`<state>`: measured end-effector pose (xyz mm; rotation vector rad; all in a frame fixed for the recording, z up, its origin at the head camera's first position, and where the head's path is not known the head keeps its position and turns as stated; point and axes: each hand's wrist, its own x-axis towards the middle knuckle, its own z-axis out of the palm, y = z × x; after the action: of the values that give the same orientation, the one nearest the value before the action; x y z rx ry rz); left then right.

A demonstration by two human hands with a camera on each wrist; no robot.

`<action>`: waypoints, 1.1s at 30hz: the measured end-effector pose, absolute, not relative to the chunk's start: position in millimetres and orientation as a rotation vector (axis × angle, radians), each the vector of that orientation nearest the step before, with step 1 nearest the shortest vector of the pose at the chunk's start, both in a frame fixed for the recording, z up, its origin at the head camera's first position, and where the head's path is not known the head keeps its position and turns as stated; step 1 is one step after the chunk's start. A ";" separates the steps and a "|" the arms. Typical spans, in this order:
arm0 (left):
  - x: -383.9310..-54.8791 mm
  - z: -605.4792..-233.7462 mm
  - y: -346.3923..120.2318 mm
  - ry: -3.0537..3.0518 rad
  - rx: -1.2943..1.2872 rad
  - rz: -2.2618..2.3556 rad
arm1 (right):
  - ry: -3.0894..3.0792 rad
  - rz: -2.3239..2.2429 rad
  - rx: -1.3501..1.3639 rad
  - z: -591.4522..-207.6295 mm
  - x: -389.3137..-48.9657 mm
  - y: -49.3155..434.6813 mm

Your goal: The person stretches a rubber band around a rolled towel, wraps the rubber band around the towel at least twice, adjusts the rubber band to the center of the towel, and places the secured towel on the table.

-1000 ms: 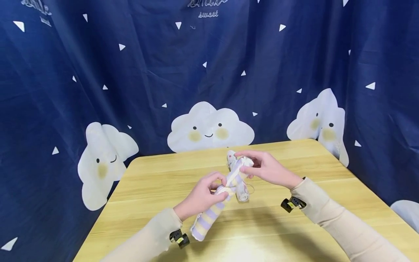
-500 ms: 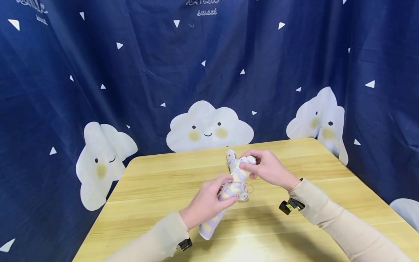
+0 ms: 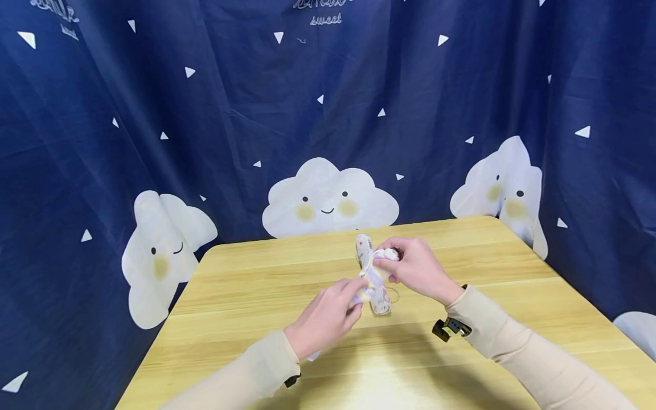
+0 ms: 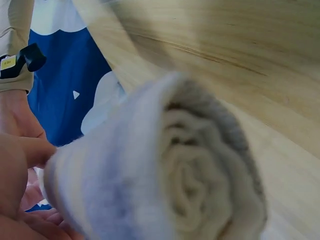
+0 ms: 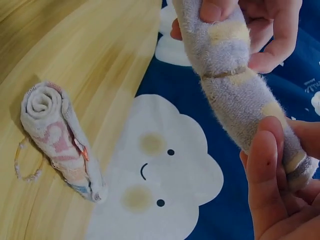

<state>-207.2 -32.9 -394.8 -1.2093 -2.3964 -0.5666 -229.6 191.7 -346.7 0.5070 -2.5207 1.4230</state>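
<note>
Both hands hold a rolled towel [image 5: 225, 100] with lilac and pale yellow stripes, raised over the table. A thin band [image 5: 225, 74] circles its middle and draws it in. My left hand [image 3: 328, 313] grips the half nearer me, with its thumb and fingers around the roll. The right hand [image 3: 415, 267] pinches the far half near its end. Up close in the left wrist view, the towel's spiral end [image 4: 200, 175] points toward the camera. In the head view the hands hide much of the roll.
On the wooden table [image 3: 246, 279] lies a second rolled towel [image 5: 60, 140], whitish with pink print, behind the held one. A thin beaded loop [image 5: 19, 167] rests beside it. A dark blue curtain [image 3: 236, 114] with clouds hangs beyond the table.
My left hand has moved slightly up and right along the striped roll and turned over it, covering more of it. The roll's near end has swung back under that hand. The right hand stays nearly put.
</note>
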 end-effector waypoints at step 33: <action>-222.2 -395.5 -41.0 -2.522 -1.313 -1.752 | -2.609 1.540 0.969 -329.4 -229.4 230.7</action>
<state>-222.2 -41.0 -395.5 -1.3134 -2.5222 -1.7522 -229.4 230.7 -329.4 0.9686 -2.6092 1.5396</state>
